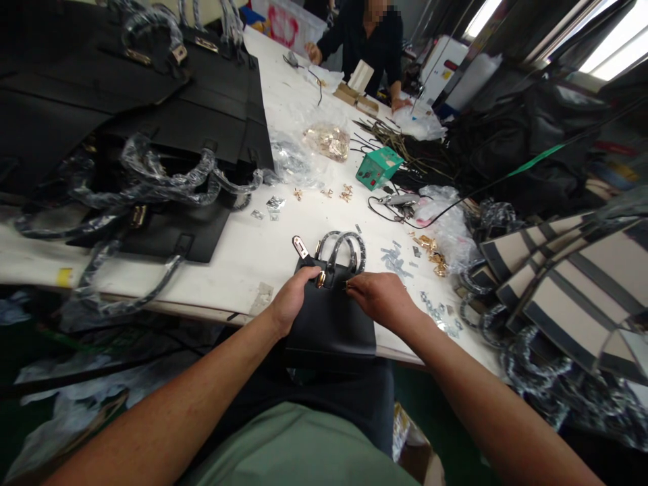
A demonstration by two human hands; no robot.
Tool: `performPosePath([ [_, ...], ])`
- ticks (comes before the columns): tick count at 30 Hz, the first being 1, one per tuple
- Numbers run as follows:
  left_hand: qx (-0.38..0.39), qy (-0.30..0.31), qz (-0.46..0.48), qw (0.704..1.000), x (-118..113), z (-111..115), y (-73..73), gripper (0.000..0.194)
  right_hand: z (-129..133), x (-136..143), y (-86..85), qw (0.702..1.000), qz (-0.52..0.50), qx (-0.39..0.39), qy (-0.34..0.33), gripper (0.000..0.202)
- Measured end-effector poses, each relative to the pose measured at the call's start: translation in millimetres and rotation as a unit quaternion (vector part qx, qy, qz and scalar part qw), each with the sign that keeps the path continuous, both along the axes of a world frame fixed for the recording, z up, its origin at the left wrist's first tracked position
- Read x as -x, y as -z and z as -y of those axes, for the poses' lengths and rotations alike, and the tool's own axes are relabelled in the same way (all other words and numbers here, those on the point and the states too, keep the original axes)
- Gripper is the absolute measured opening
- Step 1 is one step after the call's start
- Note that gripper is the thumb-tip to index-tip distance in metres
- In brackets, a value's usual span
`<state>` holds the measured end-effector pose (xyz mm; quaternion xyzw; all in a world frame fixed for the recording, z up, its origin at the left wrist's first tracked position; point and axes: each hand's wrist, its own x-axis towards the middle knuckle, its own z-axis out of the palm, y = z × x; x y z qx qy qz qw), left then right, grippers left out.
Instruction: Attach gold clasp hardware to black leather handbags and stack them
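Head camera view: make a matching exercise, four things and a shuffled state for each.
Things
1. Left hand
2. Small black handbag
3. Green electrical box
4. Right hand

States
A. Has a red switch
B. Pinches small gold-coloured piece
C. Thumb at gold-coloured fitting
D. Has two arched handles

Pairs: 1-C, 2-D, 3-A, 4-B

Passable gap between small bag [330, 324] and stacked bags [152, 118], green box [379, 167] obstructing beyond

Bright strip lights [482, 17] glow at the upper right, beyond a long white table [243, 263]; below it shows a dark green floor [455, 425].
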<state>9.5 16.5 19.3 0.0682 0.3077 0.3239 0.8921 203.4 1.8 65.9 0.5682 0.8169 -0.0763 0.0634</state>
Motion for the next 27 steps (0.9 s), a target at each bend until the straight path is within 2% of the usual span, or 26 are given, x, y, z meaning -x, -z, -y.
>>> performPosePath([
  [4,-0.004,-0.002,0.003,1.0,-0.8,0.4,0.2,0.035,2.3,0.7,-1.8,1.0,0.021,0.002,-0.011,0.015],
  [7,-0.001,-0.011,-0.009,1.0,-2.3,1.1,0.8,0.035,5.0,0.0,-1.5,1.0,-0.001,-0.009,-0.011,0.02],
  [13,-0.017,-0.022,-0.022,0.999,-4.2,1.9,-1.3,0.033,8.7,0.9,3.5,0.997,-0.062,-0.035,0.043,0.017],
  [15,-0.025,-0.023,-0.026,0.999,-4.4,2.1,-2.1,0.032,8.4,1.9,4.5,0.996,-0.077,-0.034,0.04,0.014],
  [21,-0.057,-0.053,-0.062,0.995,-4.5,2.1,0.8,0.03,0.8,-1.7,3.4,0.992,-0.126,0.0,0.001,0.011],
  [27,-0.124,-0.084,-0.141,0.979,-4.2,1.8,6.3,0.026,-4.1,-5.5,0.1,0.986,-0.159,0.048,0.022,0.015],
])
